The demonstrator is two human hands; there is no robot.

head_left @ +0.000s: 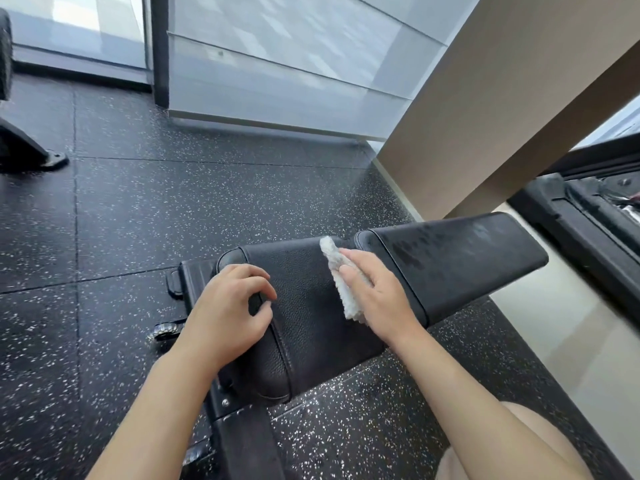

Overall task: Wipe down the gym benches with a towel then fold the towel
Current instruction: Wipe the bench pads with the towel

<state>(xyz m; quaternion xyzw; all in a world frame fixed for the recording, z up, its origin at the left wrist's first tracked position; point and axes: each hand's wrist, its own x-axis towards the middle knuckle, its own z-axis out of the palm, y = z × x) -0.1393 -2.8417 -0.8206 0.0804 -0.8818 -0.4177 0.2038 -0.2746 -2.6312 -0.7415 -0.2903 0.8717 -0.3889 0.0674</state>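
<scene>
A black padded gym bench (304,306) stretches from the lower middle toward the right, with a seat pad near me and a longer back pad (457,258) beyond a gap. My right hand (377,296) presses a small white towel (341,278) flat on the seat pad beside that gap. The towel sticks out past my fingers to the left and front. My left hand (228,313) rests on the seat pad's left edge, fingers curled, holding nothing.
Dark speckled rubber floor (173,209) surrounds the bench. A beige pillar (502,109) rises at the right, frosted glass panels (284,71) stand behind. Black machine parts sit at far left (24,147) and far right (595,220). My knee (512,448) shows at bottom right.
</scene>
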